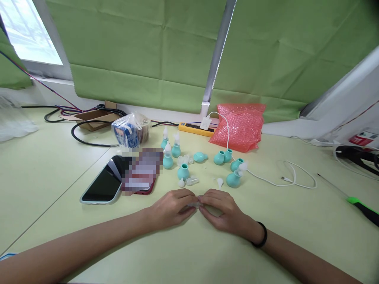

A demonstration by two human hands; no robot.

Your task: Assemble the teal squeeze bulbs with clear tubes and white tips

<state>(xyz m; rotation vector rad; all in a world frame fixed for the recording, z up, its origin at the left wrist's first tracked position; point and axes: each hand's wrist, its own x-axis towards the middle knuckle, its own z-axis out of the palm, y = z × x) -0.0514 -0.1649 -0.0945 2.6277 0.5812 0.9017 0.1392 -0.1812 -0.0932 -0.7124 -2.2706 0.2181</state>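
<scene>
My left hand [174, 208] and my right hand [223, 211] meet near the table's middle, both closed. Between their fingertips is a small see-through plastic piece [193, 204], mostly covered by the fingers. Just beyond them stands an uncapped teal rubber bulb [183, 172], with a white tip [181, 182] and a see-through tube [192, 181] lying at its foot. Near my right hand lies a small white funnel-shaped tip [220, 182]. Several teal bulbs carry see-through nozzles, such as one bulb [167, 161] at left and another [233, 179] at right.
Two phones, one dark-screened [103, 181] and one red-edged [148, 189], lie left of my hands. Behind are a bagged blue roll [127, 134], a yellow power strip [195, 129] and a pink bubble-wrap bag [239, 128]. A white cable [272, 183] and a screwdriver [363, 209] lie right.
</scene>
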